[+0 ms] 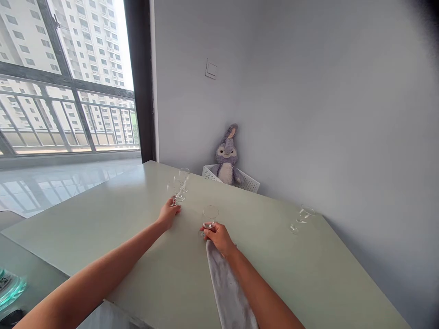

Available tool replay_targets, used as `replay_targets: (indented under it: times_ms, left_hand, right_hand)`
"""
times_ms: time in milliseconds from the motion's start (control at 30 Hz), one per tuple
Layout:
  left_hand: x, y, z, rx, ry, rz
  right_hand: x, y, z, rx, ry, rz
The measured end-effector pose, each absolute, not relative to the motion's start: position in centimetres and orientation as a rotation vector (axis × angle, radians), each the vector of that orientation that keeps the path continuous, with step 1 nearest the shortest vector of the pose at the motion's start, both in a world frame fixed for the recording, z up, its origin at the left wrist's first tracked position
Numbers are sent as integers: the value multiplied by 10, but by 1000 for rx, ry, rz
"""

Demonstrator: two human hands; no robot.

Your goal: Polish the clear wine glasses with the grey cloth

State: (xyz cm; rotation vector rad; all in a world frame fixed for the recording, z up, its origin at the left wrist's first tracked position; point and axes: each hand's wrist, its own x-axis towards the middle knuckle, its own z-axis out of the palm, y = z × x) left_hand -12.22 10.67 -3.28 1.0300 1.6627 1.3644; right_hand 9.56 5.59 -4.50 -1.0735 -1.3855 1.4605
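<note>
My left hand point(168, 213) reaches across the pale green table point(113, 214) and grips the stem of a small clear stemmed glass point(172, 189). Two more such glasses point(183, 180) stand just behind it. My right hand point(219, 237) holds another small clear glass point(210, 216) upright on the table, together with a grey-white cloth point(228, 288) that trails back along my forearm. A further glass point(302, 217) lies on its side near the table's right edge, apart from both hands.
A purple plush rabbit point(227, 157) sits in a white perforated basket point(249, 181) against the grey wall beyond the table's far edge. A large window point(65, 77) is at the left. A teal glass dish point(10, 288) lies at the bottom left.
</note>
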Motion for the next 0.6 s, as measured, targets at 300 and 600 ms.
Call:
replay_targets:
  times_ms: [300,600]
  left_hand:
    - [-92,56,-39,1141,1818,1395]
    - [-59,39,-31,1625,1626,931]
  right_hand:
    - [94,49,-49,-1084,-1597,1296]
    - [92,47,-50,-1002,-1425,1456]
